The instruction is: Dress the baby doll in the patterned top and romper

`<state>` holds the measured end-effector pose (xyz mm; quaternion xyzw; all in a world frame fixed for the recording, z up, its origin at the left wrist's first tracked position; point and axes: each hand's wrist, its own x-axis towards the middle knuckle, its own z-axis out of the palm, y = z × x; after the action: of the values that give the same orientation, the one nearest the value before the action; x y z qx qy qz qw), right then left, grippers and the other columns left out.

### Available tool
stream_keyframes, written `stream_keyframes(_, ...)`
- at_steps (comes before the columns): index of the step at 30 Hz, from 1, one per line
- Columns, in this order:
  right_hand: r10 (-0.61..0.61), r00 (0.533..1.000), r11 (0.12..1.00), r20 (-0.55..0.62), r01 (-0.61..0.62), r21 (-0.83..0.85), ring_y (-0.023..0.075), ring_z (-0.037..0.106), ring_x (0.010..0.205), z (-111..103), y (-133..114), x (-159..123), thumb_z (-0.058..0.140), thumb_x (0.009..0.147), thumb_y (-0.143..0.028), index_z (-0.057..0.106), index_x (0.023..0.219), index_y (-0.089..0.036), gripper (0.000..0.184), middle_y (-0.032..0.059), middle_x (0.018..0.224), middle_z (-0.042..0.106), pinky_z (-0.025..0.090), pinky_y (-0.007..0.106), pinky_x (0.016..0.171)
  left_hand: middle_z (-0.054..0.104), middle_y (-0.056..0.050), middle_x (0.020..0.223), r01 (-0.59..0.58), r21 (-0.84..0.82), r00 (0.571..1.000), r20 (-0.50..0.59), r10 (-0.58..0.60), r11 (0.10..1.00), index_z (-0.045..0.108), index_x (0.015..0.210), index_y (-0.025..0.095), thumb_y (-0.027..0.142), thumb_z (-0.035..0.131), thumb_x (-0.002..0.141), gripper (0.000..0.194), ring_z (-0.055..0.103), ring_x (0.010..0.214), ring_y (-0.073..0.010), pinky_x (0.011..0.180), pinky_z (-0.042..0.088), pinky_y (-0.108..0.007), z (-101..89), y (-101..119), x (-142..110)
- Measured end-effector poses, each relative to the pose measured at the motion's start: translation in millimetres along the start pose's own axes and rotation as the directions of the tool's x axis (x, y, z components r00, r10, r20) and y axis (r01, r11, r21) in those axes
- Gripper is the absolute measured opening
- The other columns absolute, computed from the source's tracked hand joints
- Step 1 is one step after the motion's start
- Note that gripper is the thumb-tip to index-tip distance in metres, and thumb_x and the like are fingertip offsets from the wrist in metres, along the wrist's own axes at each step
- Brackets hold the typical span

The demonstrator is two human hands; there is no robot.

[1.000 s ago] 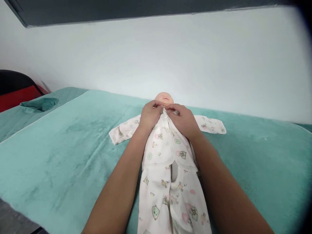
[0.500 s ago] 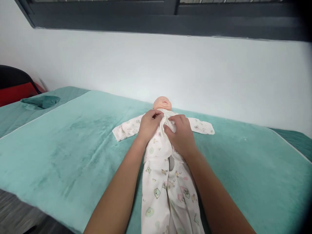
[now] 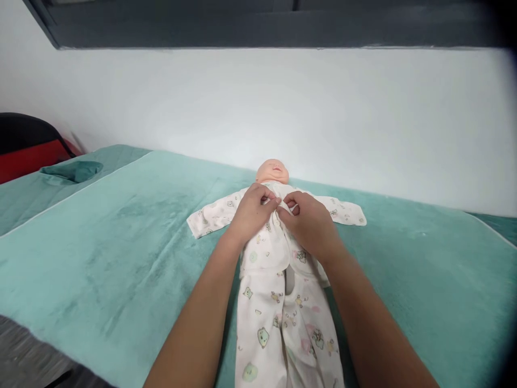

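A baby doll [image 3: 273, 171] lies on its back on a teal towel [image 3: 121, 237], head toward the wall. It wears a white printed baby suit [image 3: 278, 302] with small animal figures, sleeves spread to both sides. My left hand [image 3: 252, 213] and my right hand [image 3: 309, 221] rest on the doll's chest, fingers curled. Both pinch the suit's front edges together at the middle of the chest, fingertips almost touching. What lies under the fingertips is hidden.
A folded dark teal cloth [image 3: 70, 172] lies at the far left on a second teal sheet. Behind it stands a black and red chair [image 3: 24, 145]. A white wall [image 3: 283, 113] runs close behind the doll, under a dark window frame.
Both hands have slid from the doll's neckline down to the middle of its chest, still pinching the suit's front. The camera shifted a little.
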<state>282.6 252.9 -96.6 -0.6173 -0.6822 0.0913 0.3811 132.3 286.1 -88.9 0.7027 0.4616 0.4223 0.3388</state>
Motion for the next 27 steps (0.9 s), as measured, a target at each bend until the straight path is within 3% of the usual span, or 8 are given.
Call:
stream_keyframes(5,-0.034,0.998,0.979,-0.055,0.023,-0.203,0.0180,0.051,0.071,7,-6,0,0.054,0.086,-0.025,0.059,0.089,-0.020,0.008,0.0047,0.084,0.061,0.029,0.030,0.061,0.058,-0.002,0.097,0.001,-0.019,1.000,-0.015,-0.001,1.000,0.060,0.078,0.021,0.029,0.058,0.091,0.015,0.057,0.092,-0.0165,0.085,0.043,-0.031,2.8,-2,1)
stream_keyframes(9,-0.008,0.996,0.982,-0.090,-0.009,-0.189,0.0175,0.047,0.063,8,-5,4,0.053,0.083,-0.022,0.057,0.080,-0.020,0.006,0.0035,0.072,0.060,0.027,0.031,0.060,0.058,-0.003,0.096,0.011,-0.024,0.999,-0.031,-0.012,1.000,0.061,0.080,0.021,0.033,0.059,0.091,0.016,0.056,0.088,-0.0163,0.082,0.044,-0.030,4.8,-3,1)
stream_keyframes(13,0.115,0.991,0.991,-0.069,-0.110,0.081,0.0168,0.047,0.060,1,4,10,0.055,0.079,-0.025,0.059,0.071,-0.022,0.009,0.0007,0.063,0.060,0.033,0.031,0.060,0.057,-0.003,0.096,-0.015,-0.006,0.999,-0.031,0.015,1.000,0.059,0.079,0.021,0.033,0.058,0.092,0.018,0.056,0.089,-0.0162,0.083,0.044,-0.030,5.1,-3,0)
stream_keyframes(16,0.245,0.969,0.913,-0.008,-0.228,0.338,0.0160,0.051,0.063,-4,9,12,0.057,0.076,-0.029,0.065,0.071,-0.021,0.012,-0.0006,0.065,0.063,0.038,0.029,0.062,0.057,-0.003,0.096,-0.034,-0.004,0.999,-0.021,0.034,0.999,0.058,0.079,0.021,0.033,0.057,0.093,0.019,0.056,0.091,-0.0164,0.085,0.044,-0.030,4.7,-3,0)
stream_keyframes(19,0.285,0.957,0.826,0.049,-0.272,0.494,0.0152,0.053,0.067,-5,11,12,0.059,0.075,-0.031,0.070,0.074,-0.020,0.016,-0.0009,0.071,0.066,0.040,0.028,0.063,0.058,-0.003,0.096,-0.059,-0.020,0.998,-0.008,0.059,0.998,0.056,0.076,0.020,0.034,0.055,0.095,0.023,0.057,0.095,-0.0173,0.089,0.044,-0.030,4.4,-2,0)
stream_keyframes(23,0.274,0.960,0.763,0.064,-0.258,0.593,0.0135,0.051,0.067,-4,8,10,0.061,0.073,-0.029,0.073,0.077,-0.019,0.016,-0.0013,0.074,0.066,0.039,0.027,0.064,0.060,-0.004,0.099,-0.110,-0.045,0.994,0.016,0.111,0.993,0.057,0.076,0.020,0.033,0.053,0.095,0.023,0.057,0.100,-0.0181,0.092,0.044,-0.030,5.5,0,0)
stream_keyframes(27,0.286,0.957,0.754,0.056,-0.261,0.602,0.0134,0.050,0.066,-2,8,10,0.061,0.072,-0.027,0.075,0.080,-0.018,0.019,-0.0008,0.074,0.067,0.040,0.027,0.063,0.058,-0.004,0.094,-0.066,-0.014,0.997,-0.039,0.065,0.998,0.057,0.076,0.020,0.032,0.055,0.094,0.022,0.057,0.094,-0.0177,0.088,0.045,-0.031,8.0,0,0)
